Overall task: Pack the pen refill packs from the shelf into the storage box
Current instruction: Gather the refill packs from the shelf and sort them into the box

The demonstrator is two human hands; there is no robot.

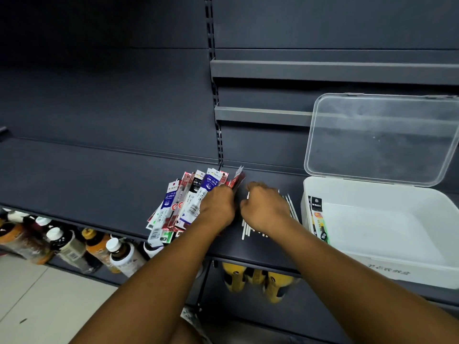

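Observation:
A fanned pile of pen refill packs (178,207) in red, blue and white lies on the dark shelf (87,184). My left hand (217,207) rests on the pile's right edge, fingers curled round a red pack (236,180) that sticks up behind it. My right hand (265,207) lies just beside it, curled over a pack of thin white refills (246,229); its fingertips are hidden. The white storage box (397,219) stands open at the right, with one or two packs (318,219) upright against its left wall.
The box's clear lid (382,137) leans back against the shelf's rear panel. Two grey rails (263,115) are mounted above. Bottles (119,256) stand on the lower shelf at left, and yellow items (258,281) hang below the shelf edge.

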